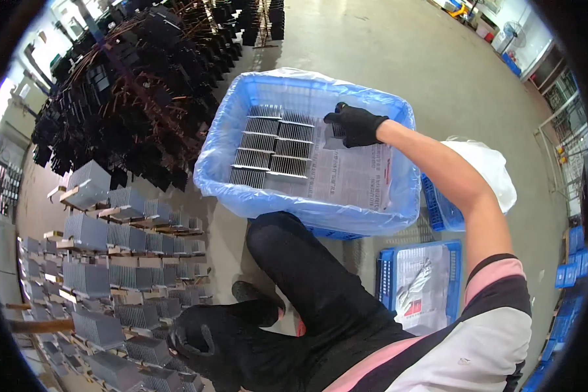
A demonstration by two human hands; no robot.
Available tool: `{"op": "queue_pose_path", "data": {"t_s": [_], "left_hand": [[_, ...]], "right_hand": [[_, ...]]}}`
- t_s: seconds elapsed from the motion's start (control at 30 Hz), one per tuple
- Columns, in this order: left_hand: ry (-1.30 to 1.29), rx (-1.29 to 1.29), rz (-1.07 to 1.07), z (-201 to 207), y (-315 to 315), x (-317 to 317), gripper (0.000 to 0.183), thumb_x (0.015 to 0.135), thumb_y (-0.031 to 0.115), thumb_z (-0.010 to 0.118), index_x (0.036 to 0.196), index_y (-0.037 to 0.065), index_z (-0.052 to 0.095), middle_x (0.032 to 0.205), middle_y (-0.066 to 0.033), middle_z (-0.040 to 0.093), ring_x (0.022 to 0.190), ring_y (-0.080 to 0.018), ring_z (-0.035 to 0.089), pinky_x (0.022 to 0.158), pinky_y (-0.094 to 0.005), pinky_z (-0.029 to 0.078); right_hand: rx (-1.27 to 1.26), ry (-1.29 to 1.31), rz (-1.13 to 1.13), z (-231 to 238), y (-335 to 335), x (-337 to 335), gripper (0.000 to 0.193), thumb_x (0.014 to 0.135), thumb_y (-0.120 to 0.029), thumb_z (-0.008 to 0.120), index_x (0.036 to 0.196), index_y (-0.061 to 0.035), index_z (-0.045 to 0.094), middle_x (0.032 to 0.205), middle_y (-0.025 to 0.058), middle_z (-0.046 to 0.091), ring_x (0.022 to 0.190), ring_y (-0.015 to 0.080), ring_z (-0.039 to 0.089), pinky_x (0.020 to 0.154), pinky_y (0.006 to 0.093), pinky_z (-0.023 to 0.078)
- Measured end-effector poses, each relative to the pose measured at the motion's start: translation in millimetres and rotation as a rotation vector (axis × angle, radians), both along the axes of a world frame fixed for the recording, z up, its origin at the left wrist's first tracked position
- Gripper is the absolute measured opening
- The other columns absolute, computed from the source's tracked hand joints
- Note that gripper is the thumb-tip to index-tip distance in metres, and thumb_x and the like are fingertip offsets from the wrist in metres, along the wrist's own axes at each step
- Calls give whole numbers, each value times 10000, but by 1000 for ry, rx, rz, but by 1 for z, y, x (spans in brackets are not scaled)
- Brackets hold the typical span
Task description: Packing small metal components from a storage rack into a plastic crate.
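My right hand (361,126), in a black glove, reaches into a blue crate (294,222) lined with clear blue plastic. Its fingers close around a small dark finned heat sink (334,136), partly hidden by the glove, over printed paper (346,176) on the crate floor. To its left, several finned heat sinks (272,145) lie in two columns, fins upward. My left hand (193,343), also black-gloved, is low at the left by my knee, near the racked heat sinks. Its thumb and fingers are apart, and nothing shows between them.
Racks of grey heat sinks (88,232) fill the lower left. A dense hanging rack of dark parts (130,91) stands at the upper left. Right of my legs sits a smaller blue crate (385,281) with paper inside, and behind it a white plastic bag (487,170).
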State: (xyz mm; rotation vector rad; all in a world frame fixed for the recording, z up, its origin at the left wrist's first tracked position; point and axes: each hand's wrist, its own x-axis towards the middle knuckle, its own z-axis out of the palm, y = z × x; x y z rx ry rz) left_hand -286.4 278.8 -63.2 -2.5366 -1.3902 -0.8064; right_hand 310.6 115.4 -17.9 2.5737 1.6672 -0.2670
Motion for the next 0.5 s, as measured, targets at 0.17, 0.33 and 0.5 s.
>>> {"op": "queue_pose_path", "data": {"t_s": [0.17, 0.33, 0.5], "left_hand": [[80, 5, 15, -2, 3, 6, 591, 870, 364, 776, 1291, 15, 554, 1281, -217, 578, 1178, -418, 546, 1010, -522, 456], [95, 10, 37, -12, 13, -7, 651, 872, 400, 768, 1328, 5, 525, 1292, -216, 569, 1168, -414, 547, 1008, -517, 443], [130, 16, 42, -24, 13, -5, 699, 872, 417, 767, 1359, -7, 499, 1320, -223, 557, 1199, -426, 532, 1024, -527, 442]], "right_hand": [[-138, -29, -52, -20, 16, 11, 738, 660, -206, 841, 1328, -71, 558, 1133, 235, 634, 1064, 413, 634, 933, 469, 527], [79, 431, 267, 10, 30, -34, 786, 667, -230, 854, 1351, -38, 518, 1186, 238, 609, 1111, 406, 602, 962, 464, 500], [128, 468, 316, 0, 79, -90, 702, 692, -237, 838, 1285, 2, 549, 1155, 251, 627, 1100, 411, 610, 958, 476, 501]]}}
